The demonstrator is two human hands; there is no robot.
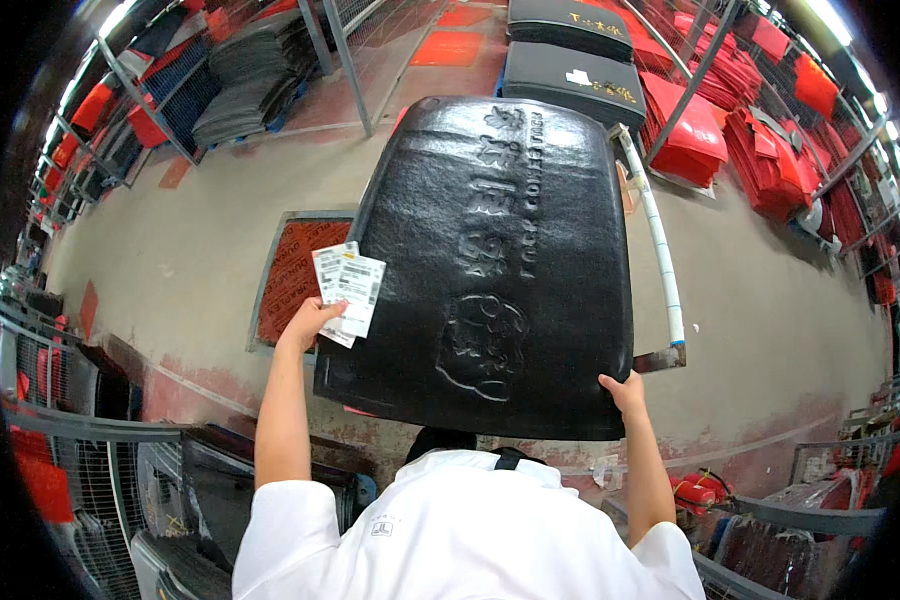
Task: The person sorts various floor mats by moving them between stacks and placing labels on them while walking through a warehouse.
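In front of me lies a large black moulded plastic sheet (410, 330), glossy, with rounded corners. Raised lettering runs along it, and an embossed cartoon animal head is near its lower edge. My left hand (313, 322), at the sheet's left edge, is closed on several white printed labels (362, 285), fanned out with the thumb on top. Whether its hidden fingers also grip the sheet, I cannot tell. My right hand (625, 392) holds the sheet's lower right edge, thumb on top and the other fingers mostly hidden.
A white pole (658, 250) on a metal frame stands just right of the sheet. A brown board (295, 280) lies on the floor at left. Black sheet stacks (575, 75) and red sheet stacks (685, 125) stand ahead. Metal rails (90, 425) run behind me, with mesh racks around.
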